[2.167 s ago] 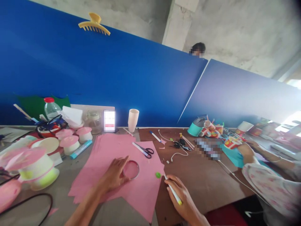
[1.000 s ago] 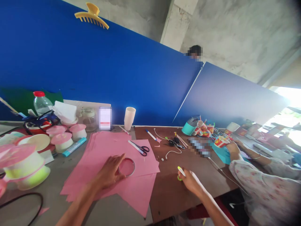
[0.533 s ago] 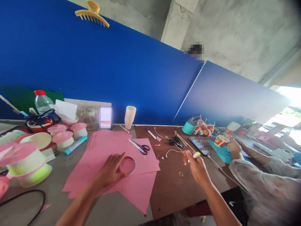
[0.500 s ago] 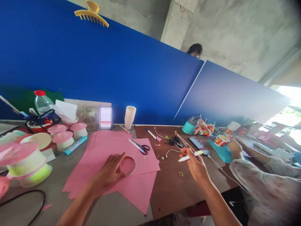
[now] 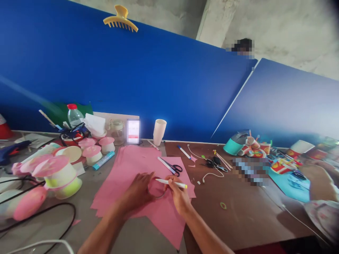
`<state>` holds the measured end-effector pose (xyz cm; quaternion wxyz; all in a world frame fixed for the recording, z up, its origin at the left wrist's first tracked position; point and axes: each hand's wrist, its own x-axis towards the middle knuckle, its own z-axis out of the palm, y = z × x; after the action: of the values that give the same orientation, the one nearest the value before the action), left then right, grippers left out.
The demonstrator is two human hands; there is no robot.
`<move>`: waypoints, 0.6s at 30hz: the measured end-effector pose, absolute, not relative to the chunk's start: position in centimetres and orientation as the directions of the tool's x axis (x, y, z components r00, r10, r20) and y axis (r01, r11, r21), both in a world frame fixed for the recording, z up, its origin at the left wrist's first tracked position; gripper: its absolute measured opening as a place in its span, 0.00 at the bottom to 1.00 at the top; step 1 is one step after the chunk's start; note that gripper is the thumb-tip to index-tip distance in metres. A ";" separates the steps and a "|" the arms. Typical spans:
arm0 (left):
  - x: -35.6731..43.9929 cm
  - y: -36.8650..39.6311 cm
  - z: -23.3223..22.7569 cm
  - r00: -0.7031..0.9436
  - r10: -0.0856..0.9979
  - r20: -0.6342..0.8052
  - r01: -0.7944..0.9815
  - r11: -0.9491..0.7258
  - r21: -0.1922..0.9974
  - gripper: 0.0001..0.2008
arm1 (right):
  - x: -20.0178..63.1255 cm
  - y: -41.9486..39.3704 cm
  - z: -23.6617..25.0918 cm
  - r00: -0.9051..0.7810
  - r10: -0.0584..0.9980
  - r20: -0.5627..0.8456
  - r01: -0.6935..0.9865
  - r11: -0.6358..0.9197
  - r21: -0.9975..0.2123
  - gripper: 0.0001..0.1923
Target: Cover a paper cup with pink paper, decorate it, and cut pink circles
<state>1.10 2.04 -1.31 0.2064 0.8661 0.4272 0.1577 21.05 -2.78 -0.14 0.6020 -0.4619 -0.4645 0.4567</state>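
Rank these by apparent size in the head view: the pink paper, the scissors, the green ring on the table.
1. pink paper, by far the largest
2. scissors
3. green ring, the smallest

Pink paper [image 5: 137,165], white yellow-tipped pen [image 5: 171,182], blue wall [image 5: 132,81].

Blue partition boards [image 5: 132,74] behind brown table [image 5: 238,215]; grey concrete wall [image 5: 291,31] above.

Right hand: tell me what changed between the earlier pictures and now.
The right hand came back from over the brown table to the pink paper, its grip still on the pen, tip now at the ring. The left hand stayed on the ring; the scissors stayed put.
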 end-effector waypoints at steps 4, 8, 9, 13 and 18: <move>0.8 1.9 -1.3 0.595 0.802 0.049 0.677 -0.533 0.507 0.47 | 22.3 -1.9 -1.2 0.305 0.937 0.169 -0.054 0.194 -0.979 0.24; 0.7 2.0 -1.6 0.582 0.813 0.022 0.686 -0.506 0.522 0.49 | 23.2 -1.1 -1.2 0.385 0.920 0.079 -0.026 0.096 -0.995 0.25; 0.7 2.0 -1.7 0.583 0.812 0.030 0.683 -0.509 0.524 0.49 | 23.2 -1.0 -1.3 0.381 0.922 0.073 -0.014 0.085 -0.996 0.25; 0.7 2.0 -1.8 0.587 0.809 0.034 0.682 -0.517 0.517 0.48 | 22.9 -1.2 -1.6 0.338 0.930 0.145 0.104 0.116 -0.988 0.24; 0.7 1.9 -1.3 0.591 0.806 0.012 0.687 -0.512 0.515 0.47 | 22.7 -1.2 -2.1 0.368 0.908 0.199 0.203 0.131 -0.970 0.23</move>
<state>0.69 1.94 -1.27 0.2359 0.8602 0.4341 0.1260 22.74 -1.18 -2.07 0.5836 -0.5859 -0.4741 0.3022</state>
